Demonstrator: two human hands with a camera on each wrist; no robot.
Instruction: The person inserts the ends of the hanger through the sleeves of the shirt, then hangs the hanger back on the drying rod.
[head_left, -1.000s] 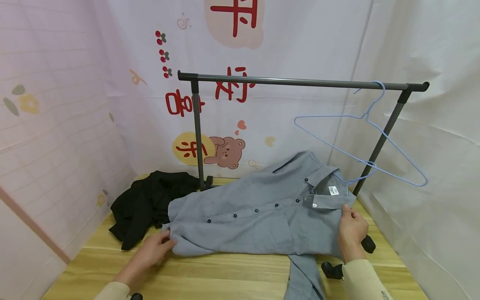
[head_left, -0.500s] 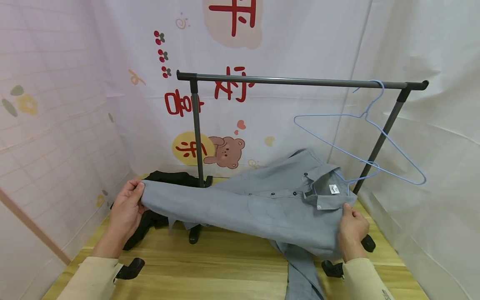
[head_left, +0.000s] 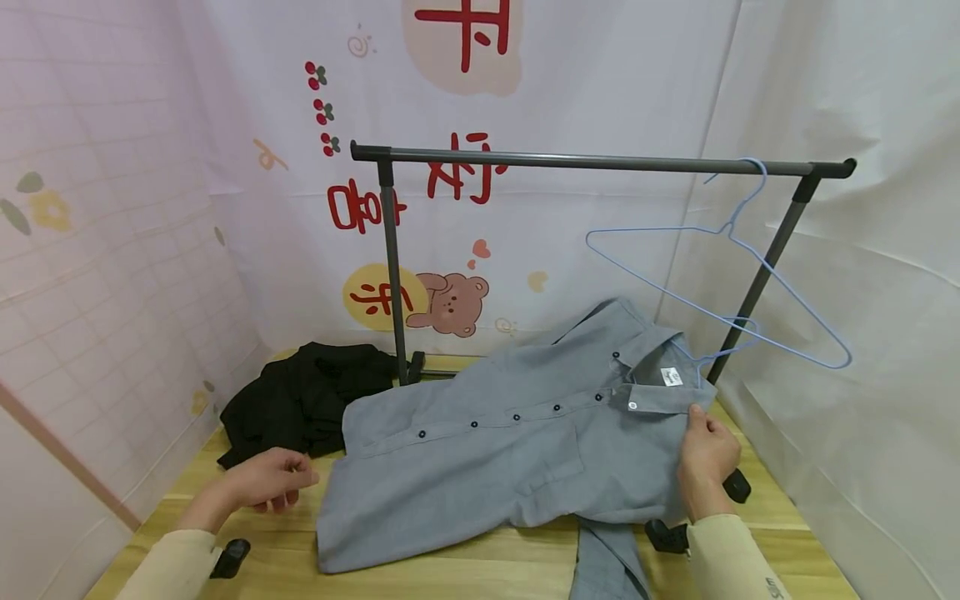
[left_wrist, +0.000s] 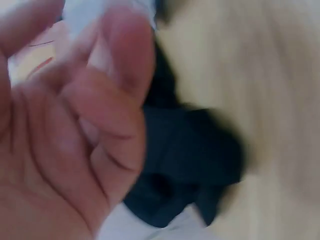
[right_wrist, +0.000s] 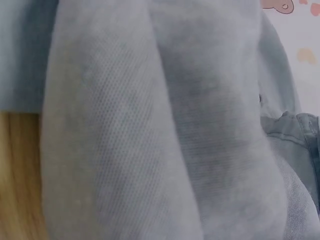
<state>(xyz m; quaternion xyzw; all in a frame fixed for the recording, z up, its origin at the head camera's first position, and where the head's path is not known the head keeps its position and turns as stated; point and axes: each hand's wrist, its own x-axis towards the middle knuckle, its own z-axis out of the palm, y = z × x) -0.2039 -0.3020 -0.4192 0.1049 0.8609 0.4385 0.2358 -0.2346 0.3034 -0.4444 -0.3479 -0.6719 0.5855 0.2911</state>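
A grey button-front shirt (head_left: pixel 457 483) lies across the table, collar to the right and hem to the left. A light blue hanger (head_left: pixel 738 343) pokes its hook out of the collar; the rest of it is hidden inside. My right hand (head_left: pixel 707 454) pinches the shirt at the shoulder beside the collar. Grey shirt cloth (right_wrist: pixel 130 130) fills the right wrist view, where that hand cannot be seen. Just left of the hem, my left hand (head_left: pixel 273 481) hovers apart from the cloth, fingers loosely bent and holding nothing. In the left wrist view this hand (left_wrist: pixel 75 135) is blurred.
Black crumpled clothing (head_left: pixel 300 400) lies at the back left of the table (head_left: pixel 420 575). Behind the shirt stands a dark metal rack (head_left: pixel 570 160). Another blue hanger (head_left: pixel 660 292) hangs from its bar on the right. One sleeve (head_left: pixel 603 562) trails toward the front edge.
My left hand lifted the shirt's lower edge up and left, then let it go. The hem now lies spread out nearer the front. My right hand has kept its hold.
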